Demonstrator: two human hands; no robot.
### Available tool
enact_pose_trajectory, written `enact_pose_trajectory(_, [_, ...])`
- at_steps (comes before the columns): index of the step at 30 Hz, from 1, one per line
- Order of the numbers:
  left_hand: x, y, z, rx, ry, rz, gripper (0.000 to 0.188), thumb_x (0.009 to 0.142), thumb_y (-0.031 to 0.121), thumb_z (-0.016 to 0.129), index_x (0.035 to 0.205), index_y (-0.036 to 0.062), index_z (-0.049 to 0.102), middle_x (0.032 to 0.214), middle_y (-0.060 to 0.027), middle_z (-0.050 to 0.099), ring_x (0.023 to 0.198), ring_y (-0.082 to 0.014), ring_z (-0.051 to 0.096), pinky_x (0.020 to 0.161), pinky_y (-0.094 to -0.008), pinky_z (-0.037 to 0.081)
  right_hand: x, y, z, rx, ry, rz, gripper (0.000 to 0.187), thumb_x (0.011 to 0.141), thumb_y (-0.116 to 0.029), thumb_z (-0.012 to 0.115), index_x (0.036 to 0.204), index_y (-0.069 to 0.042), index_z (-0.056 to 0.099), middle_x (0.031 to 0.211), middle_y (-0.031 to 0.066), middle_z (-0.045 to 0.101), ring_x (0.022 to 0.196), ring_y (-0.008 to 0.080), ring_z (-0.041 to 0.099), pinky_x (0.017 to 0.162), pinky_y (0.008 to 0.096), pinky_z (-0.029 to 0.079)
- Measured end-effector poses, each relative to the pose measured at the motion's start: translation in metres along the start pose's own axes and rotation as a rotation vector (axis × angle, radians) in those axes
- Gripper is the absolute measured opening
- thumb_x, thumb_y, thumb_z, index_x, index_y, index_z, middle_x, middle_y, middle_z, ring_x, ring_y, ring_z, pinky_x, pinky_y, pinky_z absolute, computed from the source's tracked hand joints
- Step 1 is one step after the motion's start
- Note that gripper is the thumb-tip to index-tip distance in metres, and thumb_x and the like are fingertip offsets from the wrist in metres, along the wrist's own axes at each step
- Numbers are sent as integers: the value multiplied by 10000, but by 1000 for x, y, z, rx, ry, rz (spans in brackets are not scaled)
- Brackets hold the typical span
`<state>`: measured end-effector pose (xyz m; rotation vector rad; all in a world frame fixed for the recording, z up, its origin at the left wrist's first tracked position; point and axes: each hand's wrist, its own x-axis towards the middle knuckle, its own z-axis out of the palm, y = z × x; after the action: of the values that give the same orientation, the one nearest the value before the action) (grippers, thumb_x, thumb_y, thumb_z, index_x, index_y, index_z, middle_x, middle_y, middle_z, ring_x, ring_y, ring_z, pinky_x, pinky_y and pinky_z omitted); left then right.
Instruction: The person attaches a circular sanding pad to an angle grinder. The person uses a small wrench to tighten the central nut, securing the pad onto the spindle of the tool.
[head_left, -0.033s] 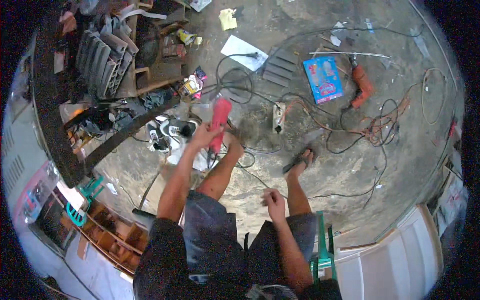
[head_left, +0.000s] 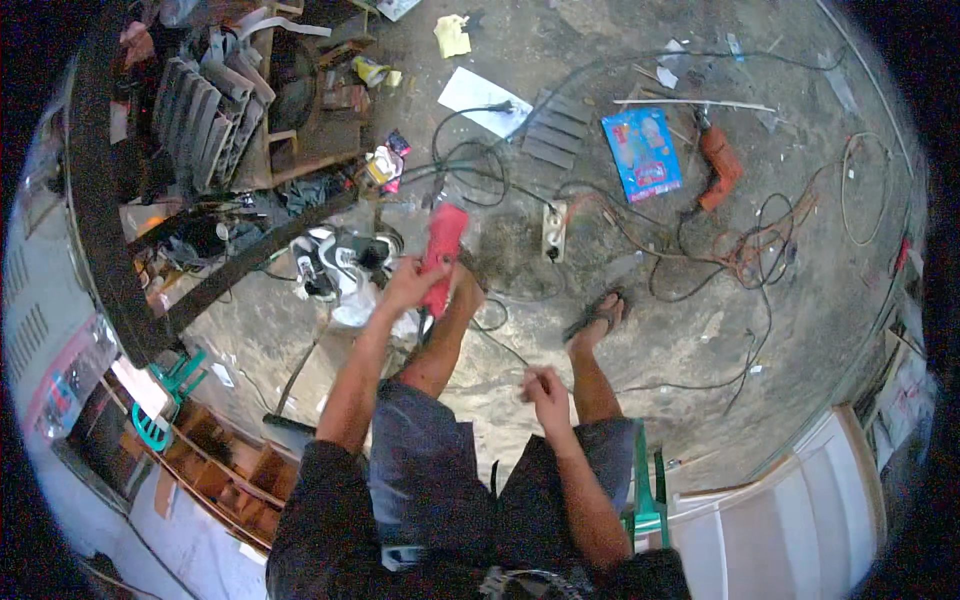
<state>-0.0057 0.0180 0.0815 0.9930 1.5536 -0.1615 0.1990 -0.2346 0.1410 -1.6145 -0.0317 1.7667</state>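
My left hand (head_left: 407, 286) is closed round a red corded power tool (head_left: 445, 240) with a long body. It holds the tool upright in the picture, over my left shin. A black cord end (head_left: 426, 326) shows at the tool's lower end. My right hand (head_left: 546, 392) hovers in front of my right knee with its fingers curled together; what they hold, if anything, cannot be made out. A thin dark cord (head_left: 503, 346) runs along the floor up to this hand and passes behind it. Black and white sneakers (head_left: 345, 255) lie left of the tool.
A white socket strip (head_left: 553, 232) lies ahead. Farther right are a blue packet (head_left: 641, 154), an orange drill (head_left: 720, 168) and tangled cords (head_left: 752, 258). Wooden shelving (head_left: 312, 165) stands far left, and a green plastic chair (head_left: 648, 492) shows beside my right thigh.
The red tool has come slightly nearer to me, still in my left hand. My right hand has lifted slightly away from my lap, fingers still curled.
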Motion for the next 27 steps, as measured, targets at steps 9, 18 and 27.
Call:
enact_pose_trajectory(9, [-144, 28, 166, 288, 71, 206, 829, 620, 308, 742, 1244, -23, 307, 1140, -235, 478, 1007, -360, 533, 837, -402, 451, 52, -87, 10, -469, 97, -73, 726, 665, -223, 769, 1173, -16, 292, 1066, 164, 496, 919, 178, 556, 748, 311, 473])
enact_pose_trajectory(18, [-26, 16, 181, 373, 106, 686, 793, 746, 324, 633, 1336, -17, 226, 1274, -202, 355, 1129, -342, 432, 968, -395, 336, 145, -81, -51, -77, 39, -342, 580, 601, -121, 775, 1080, -46, 456, 910, 50, 571, 783, 146, 561, 728, 294, 469])
enact_pose_trajectory(27, [9, 41, 167, -929, -422, 604, 499, 775, 299, 608, 1145, -21, 511, 1121, -142, 565, 994, -220, 557, 890, -352, 419, 141, -117, -42, -325, -666, -668, 507, 693, -274, 728, 1074, -31, 498, 878, 93, 605, 799, 208, 600, 739, 350, 477])
